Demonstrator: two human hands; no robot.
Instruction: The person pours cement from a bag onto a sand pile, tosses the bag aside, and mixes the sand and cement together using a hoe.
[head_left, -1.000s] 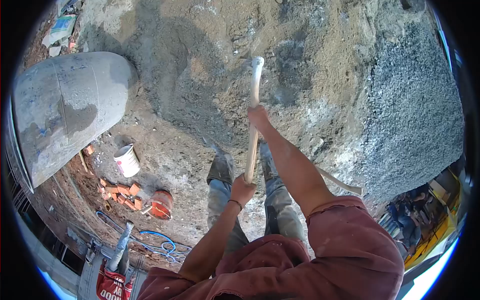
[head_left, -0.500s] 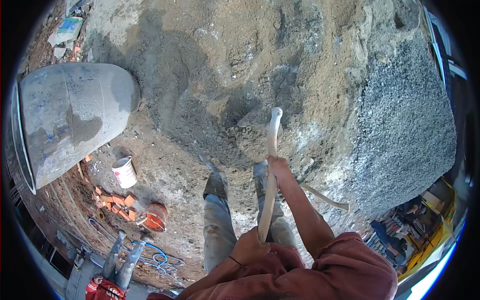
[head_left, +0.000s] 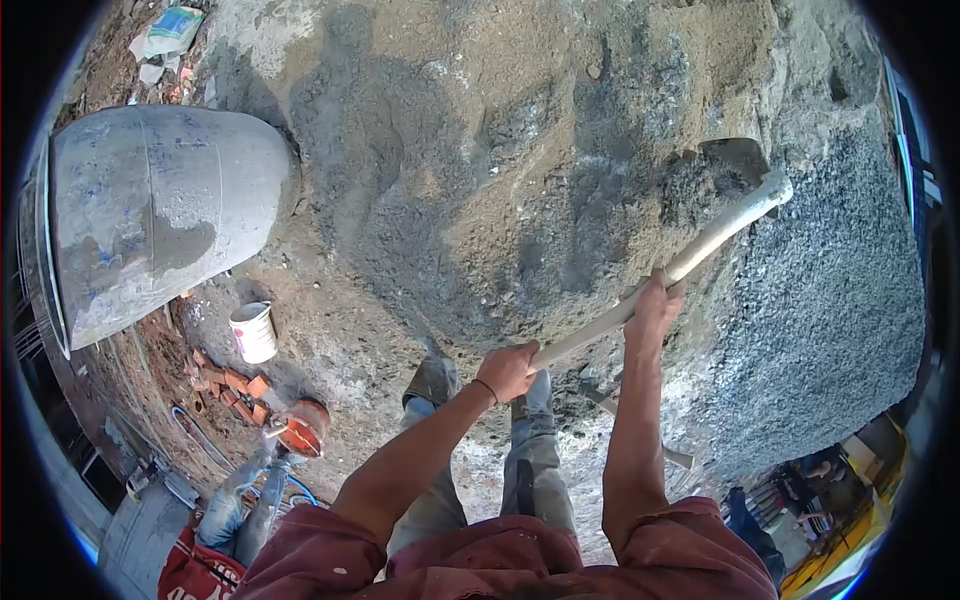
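Both hands grip the long pale wooden handle of a hoe (head_left: 705, 245), which slants up to the right across the view. My left hand (head_left: 507, 371) is closed round the near end of the handle, in front of my legs. Farther along, my right hand (head_left: 655, 303) is wrapped round the middle. The dark hoe blade (head_left: 735, 155) lies at the border between the sandy mix (head_left: 500, 215) and the grey gravel pile (head_left: 830, 280), with loose material against it. Part of the blade is hidden under the handle's head.
A grey mixer drum (head_left: 180, 200) lies at left, near a white bucket (head_left: 253, 333), broken bricks (head_left: 232, 385) and an orange bucket (head_left: 305, 428). Another person (head_left: 230, 510) stands at lower left, one hand at the orange bucket. A second wooden handle (head_left: 640, 430) lies beside my feet.
The hoe has swung out to the right, its head moving from near my feet to the gravel's edge. Both hands moved forward with it. The other person has come up to the orange bucket.
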